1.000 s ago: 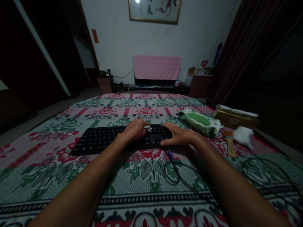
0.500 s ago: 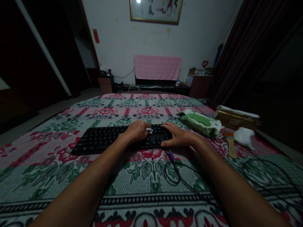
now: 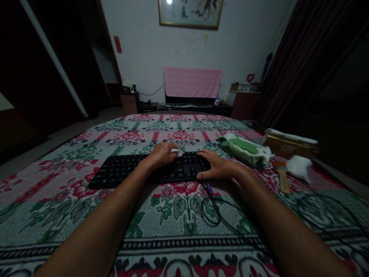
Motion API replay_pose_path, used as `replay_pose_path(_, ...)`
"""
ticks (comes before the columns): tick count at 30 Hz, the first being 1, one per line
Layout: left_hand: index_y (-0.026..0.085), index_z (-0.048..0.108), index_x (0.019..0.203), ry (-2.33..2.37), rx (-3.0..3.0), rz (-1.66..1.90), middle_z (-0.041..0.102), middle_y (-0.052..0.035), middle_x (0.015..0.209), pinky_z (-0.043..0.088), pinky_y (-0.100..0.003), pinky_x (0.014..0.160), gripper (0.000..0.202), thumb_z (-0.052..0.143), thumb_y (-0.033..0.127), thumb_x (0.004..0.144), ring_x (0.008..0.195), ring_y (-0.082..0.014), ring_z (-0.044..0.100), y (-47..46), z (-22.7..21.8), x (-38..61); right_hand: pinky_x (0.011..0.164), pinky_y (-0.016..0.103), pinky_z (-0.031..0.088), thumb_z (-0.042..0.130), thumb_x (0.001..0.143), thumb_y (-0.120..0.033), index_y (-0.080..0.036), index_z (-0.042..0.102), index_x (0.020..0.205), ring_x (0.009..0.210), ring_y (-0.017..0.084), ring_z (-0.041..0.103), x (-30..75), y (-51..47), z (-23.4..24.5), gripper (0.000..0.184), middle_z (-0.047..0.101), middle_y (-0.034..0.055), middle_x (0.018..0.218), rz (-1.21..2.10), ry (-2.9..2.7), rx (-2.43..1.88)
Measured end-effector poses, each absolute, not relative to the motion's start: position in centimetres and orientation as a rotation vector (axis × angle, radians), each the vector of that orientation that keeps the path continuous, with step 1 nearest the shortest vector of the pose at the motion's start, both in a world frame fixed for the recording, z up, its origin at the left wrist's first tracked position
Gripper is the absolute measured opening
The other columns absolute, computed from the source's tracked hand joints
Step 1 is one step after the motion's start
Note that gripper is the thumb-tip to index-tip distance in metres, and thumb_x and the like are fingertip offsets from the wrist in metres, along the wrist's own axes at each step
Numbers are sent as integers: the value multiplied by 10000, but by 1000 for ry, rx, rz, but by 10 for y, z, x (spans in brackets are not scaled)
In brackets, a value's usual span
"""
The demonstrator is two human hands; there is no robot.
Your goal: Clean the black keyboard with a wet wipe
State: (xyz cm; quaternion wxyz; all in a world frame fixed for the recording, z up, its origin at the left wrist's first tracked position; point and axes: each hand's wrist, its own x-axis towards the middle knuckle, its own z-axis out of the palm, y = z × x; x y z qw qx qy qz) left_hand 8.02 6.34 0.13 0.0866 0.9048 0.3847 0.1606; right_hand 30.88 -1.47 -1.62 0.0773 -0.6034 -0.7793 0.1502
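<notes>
A black keyboard point(image 3: 118, 169) lies on the flowered tablecloth point(image 3: 173, 215), its far side turned toward me. My left hand point(image 3: 163, 154) is closed on a white wipe point(image 3: 176, 151), pressed over the keys right of the keyboard's middle; most of the wipe is hidden under the fingers. At the keyboard's right end rests my right hand point(image 3: 216, 164), thumb and fingers spread across the edge, holding the board from that side. A black cable point(image 3: 215, 207) with a purple plug point(image 3: 209, 188) lies looped in front of the right hand.
A green and white wipes pack point(image 3: 245, 149) lies beyond my right hand. Farther right are a gold tissue box point(image 3: 290, 144), a crumpled white wipe point(image 3: 299, 167) and a wooden-handled brush point(image 3: 283, 179). A pink cloth point(image 3: 193, 82) covers a screen by the wall.
My left hand has slid a little left and away from me along the keys with the wipe. My right hand stays on the keyboard's right end.
</notes>
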Motion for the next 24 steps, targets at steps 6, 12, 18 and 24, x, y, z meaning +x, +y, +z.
replay_pose_path(6,239,648,905,974,2799,334,670,3,821,402,-216,657,237,479,255,739,770,-149,594,55,-3,88,1058,426,182,587,499,-707,-191,300,1335,1310,297,115,310,-15,-18,1023,176,111,1423,447,-2322,-1806)
replay_pose_path(12,227,647,892,1136,2897,335,663,-40,829,405,-254,674,243,454,244,746,783,-185,589,51,-4,92,1056,429,181,604,493,-692,-176,317,1326,1307,302,120,307,-16,-16,1021,197,123,1415,450,-2310,-1807)
replay_pose_path(18,233,630,930,982,2840,280,664,-13,830,414,-230,674,265,443,207,743,783,-162,593,46,6,90,1053,428,189,599,492,-699,-167,311,1329,1307,299,120,308,-16,-16,1033,189,134,1416,453,-2316,-1808)
replay_pose_path(24,232,595,992,1165,2891,272,656,-40,856,422,-262,683,287,452,226,743,801,-192,590,43,4,94,1055,428,192,599,486,-704,-193,318,1326,1306,298,129,309,-15,-18,1022,193,112,1414,446,-2311,-1804)
